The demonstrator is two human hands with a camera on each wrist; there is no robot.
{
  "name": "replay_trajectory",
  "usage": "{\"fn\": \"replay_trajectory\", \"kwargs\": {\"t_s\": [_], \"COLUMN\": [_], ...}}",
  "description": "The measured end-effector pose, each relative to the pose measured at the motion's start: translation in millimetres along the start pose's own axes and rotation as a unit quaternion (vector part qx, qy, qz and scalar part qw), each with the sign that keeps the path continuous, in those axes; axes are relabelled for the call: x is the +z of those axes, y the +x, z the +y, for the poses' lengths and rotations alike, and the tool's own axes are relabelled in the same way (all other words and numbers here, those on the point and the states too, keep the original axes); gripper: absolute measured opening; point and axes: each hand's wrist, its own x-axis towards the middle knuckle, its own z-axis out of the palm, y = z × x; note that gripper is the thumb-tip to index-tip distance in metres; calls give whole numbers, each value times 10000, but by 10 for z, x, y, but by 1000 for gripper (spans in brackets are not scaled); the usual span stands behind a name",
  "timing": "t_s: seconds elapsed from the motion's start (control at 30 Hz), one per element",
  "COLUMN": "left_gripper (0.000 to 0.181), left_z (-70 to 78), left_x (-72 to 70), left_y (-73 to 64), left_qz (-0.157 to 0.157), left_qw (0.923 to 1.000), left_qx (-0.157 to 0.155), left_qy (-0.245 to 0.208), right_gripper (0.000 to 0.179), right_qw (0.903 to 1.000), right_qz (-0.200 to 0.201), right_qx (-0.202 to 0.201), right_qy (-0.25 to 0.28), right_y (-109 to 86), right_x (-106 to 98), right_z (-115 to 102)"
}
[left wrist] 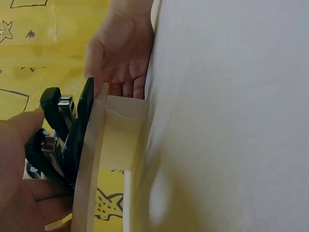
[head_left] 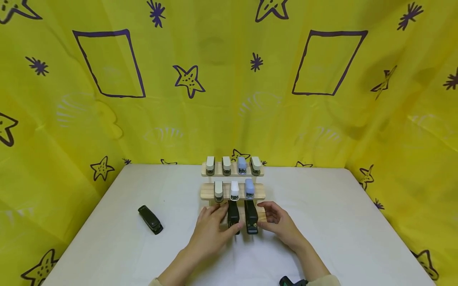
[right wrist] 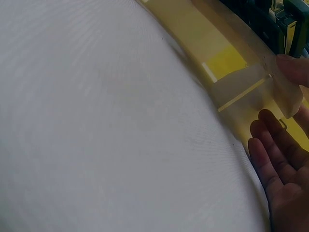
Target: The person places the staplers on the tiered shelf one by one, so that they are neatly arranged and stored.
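My left hand (head_left: 211, 230) holds the left black stapler (head_left: 233, 212) on the lowest shelf, thumb across its front end and fingers along its left side. A second black stapler (head_left: 252, 216) stands beside it. My right hand (head_left: 282, 228) is at the right end of that wooden shelf (head_left: 262, 214), its thumb close to the second stapler's front. In the right wrist view, the right hand's other fingers (right wrist: 270, 154) extend loosely beside the rack's end. The left wrist view shows the left thumb (left wrist: 29, 123) touching a stapler's tip.
Higher shelves carry small staplers: cream, white and blue ones on the middle shelf (head_left: 205, 191), several on the top shelf (head_left: 234, 171). Another black stapler (head_left: 150, 219) lies on the white table (head_left: 107, 246) at left. A dark object (head_left: 291, 281) sits by the right wrist.
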Motion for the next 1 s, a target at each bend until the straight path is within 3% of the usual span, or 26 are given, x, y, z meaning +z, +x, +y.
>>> {"fn": "replay_trajectory", "kwargs": {"t_s": [0.23,0.53,1.0], "left_gripper": [79,70,47], "left_z": [35,86,-35], "left_x": [-141,-278,-512], "left_y": [4,-35,-219], "left_qz": [-264,-329,85], "left_qw": [9995,9993,9996], "left_qx": [149,144,34], "left_qy": [-32,55,277], "right_gripper": [54,55,57], "right_qw": [10000,9999,9997], "right_qz": [57,59,60], "right_qx": [62,125,194], "right_qy": [-5,58,128], "right_y": [6,22,9], "right_x": [-4,-5,-6], "right_z": [-29,-13,-14]}}
